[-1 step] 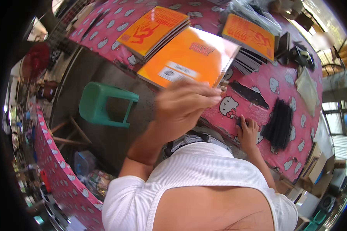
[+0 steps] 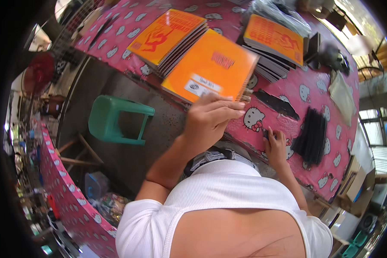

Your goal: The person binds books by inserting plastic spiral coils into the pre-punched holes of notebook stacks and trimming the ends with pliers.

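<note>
The left hand point(image 2: 210, 118) is up off the surface point(image 2: 262, 124), forearm rising from the lower edge with the wrist bent back, and its fingers point(image 2: 228, 111) are pressed together, curled over the near edge of the orange booklet point(image 2: 213, 64) (thumb hidden underneath, so call it a pinch on that edge). The booklet tilts just above the pink cat-print surface, its far corner overlapping the stack of orange booklets point(image 2: 167, 34) beyond it. To the right of the booklet, a second stack point(image 2: 274, 41) sits near the far edge. The right hand point(image 2: 276, 146) lies low, to the right of the booklet and nearer the body, fingers bunched on a small dark piece point(image 2: 265, 134); whether they grip it, I cannot tell. Right of that hand lies a bundle of black strips point(image 2: 310, 135). Left of the booklet, down on the floor, stands a green stool point(image 2: 116, 120).
</note>
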Available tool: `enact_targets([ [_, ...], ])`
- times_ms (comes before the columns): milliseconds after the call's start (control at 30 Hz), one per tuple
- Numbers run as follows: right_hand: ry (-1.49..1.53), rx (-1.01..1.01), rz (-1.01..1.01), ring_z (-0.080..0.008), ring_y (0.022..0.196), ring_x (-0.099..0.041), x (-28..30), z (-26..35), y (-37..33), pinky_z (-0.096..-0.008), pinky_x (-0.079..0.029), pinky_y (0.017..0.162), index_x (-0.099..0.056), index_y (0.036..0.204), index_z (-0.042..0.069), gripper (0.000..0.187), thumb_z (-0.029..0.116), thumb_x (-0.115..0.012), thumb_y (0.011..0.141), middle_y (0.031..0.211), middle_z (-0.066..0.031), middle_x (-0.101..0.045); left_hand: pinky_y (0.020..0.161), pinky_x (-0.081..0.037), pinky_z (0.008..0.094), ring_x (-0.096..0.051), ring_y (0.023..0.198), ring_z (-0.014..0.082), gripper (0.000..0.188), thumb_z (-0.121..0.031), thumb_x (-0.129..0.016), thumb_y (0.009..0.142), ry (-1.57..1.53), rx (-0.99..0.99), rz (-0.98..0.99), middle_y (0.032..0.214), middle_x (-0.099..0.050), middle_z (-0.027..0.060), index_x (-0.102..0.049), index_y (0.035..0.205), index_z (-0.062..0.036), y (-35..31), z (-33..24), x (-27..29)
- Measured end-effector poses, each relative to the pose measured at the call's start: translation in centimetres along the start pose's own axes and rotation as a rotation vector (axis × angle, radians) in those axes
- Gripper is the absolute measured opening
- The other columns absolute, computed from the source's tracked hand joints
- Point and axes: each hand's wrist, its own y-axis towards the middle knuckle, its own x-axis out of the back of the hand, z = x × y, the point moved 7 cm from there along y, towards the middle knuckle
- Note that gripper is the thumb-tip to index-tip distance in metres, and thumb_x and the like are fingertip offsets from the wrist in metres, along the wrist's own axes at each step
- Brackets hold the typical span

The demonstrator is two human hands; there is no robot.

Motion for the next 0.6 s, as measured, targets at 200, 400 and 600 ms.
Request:
enact_targets([
  [200, 0.607, 0.019, 0.053, -0.0284, 0.084, -0.061, 5.7, 8.6, 5.1, -0.0345, -0.050, 0.070, -0.058, 0.110, 0.003, 0.035, 0.013, -0.070, 0.079, 0.096, -0.0123, -0.060, 0.073, -0.055, 0.0263, -0.067, 0.089, 0.0190, 0.023, 0.008, -0.074, 0.067, -0.188, 0.446, -0.185, 0.098, -0.068, 0.0134, -0.067, 0.088, 0.0029, -5.7, 5.9, -4.8],
  [400, 0.455, 0.166, -0.097, -0.0278, 0.082, -0.063, 6.7, 11.8, 8.2, -0.0348, -0.052, 0.072, -0.058, 0.104, 0.002, 0.032, 0.012, -0.072, 0.077, 0.091, -0.0141, -0.061, 0.074, -0.055, 0.0290, -0.067, 0.087, 0.0220, 0.028, 0.009, -0.072, 0.065, -0.154, 0.381, -0.201, 0.095, -0.068, 0.0106, -0.067, 0.090, -0.0007, -5.7, 5.2, -4.4],
  [600, 1.836, -0.632, 0.770, -0.0234, 0.081, -0.064, -0.1, 9.7, 6.8, -0.0322, -0.053, 0.070, -0.056, 0.103, -0.001, 0.030, 0.016, -0.070, 0.083, 0.092, -0.0114, -0.064, 0.074, -0.055, 0.0268, -0.068, 0.086, 0.0188, 0.025, 0.016, -0.065, 0.066, -0.164, 0.249, -0.216, 0.095, -0.068, 0.0128, -0.066, 0.087, 0.0028, -5.2, 4.4, -3.7],
])
